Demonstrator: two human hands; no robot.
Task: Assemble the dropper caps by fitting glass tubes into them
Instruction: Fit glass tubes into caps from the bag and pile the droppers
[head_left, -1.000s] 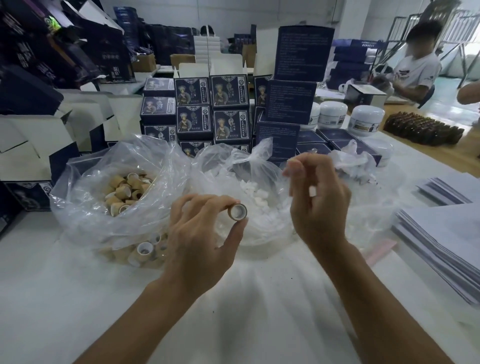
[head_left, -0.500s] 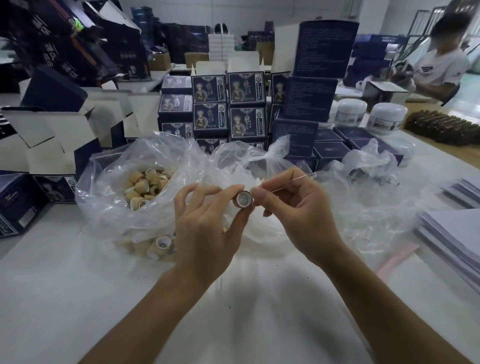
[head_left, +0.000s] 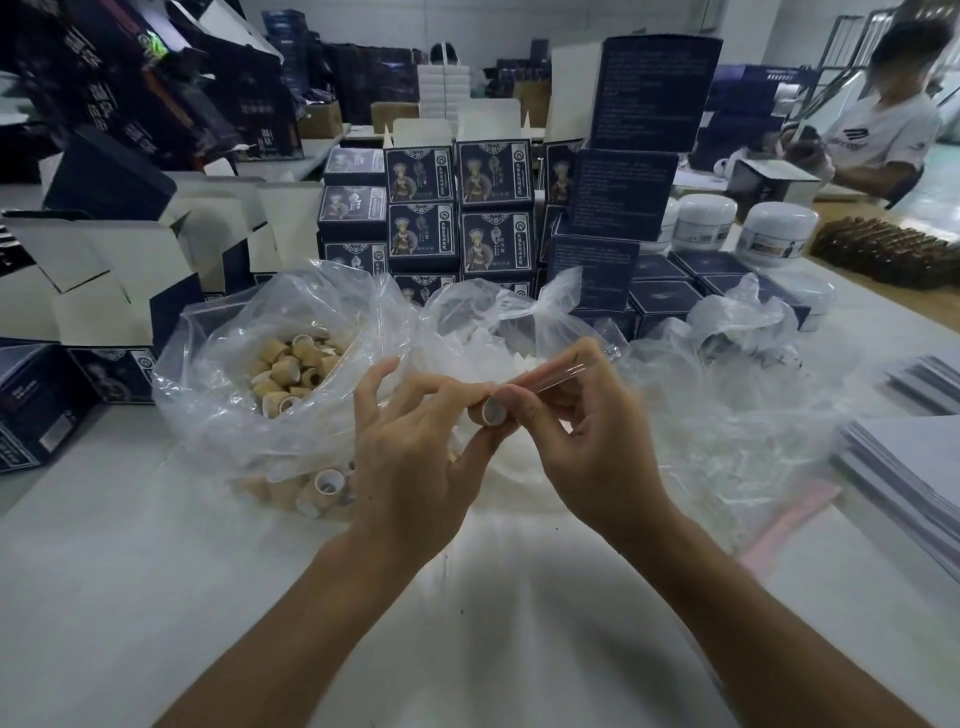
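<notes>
- Dropper cap (head_left: 493, 410), tan with a pale lining, was pinched between thumb and fingertips of the left hand (head_left: 415, 457), its open mouth turned toward the camera, held above the table's middle.
- Glass tube (head_left: 558, 375) was pinched by the right hand (head_left: 587, 447) between thumb and forefinger; it slanted up and to the right from the cap. Its lower end met the cap, but whether it sat inside could not be told, as fingers hid the joint.
- Left hand's remaining fingers were spread and lifted; right hand's lower fingers were curled loosely under.
- Behind the left hand, a clear plastic bag (head_left: 218, 364) lay open, full of loose tan caps (head_left: 291, 364); more caps showed through its lower wall near the left wrist.
- Directly behind both hands, a second clear bag (head_left: 498, 317) held small white pieces, too blurred to identify.
- Crumpled clear plastic (head_left: 727, 395) lay just to the right of the right hand.
- White table (head_left: 156, 597) carried all of this.
- Farther back stood stacked dark blue boxes (head_left: 457, 208), with open cartons (head_left: 104, 291) to the left.
- White jars (head_left: 774, 228) stood at the right rear; a paper stack (head_left: 909, 467) lay at the right edge.
- A second person (head_left: 883, 135) in a white shirt sat at the far right.
</notes>
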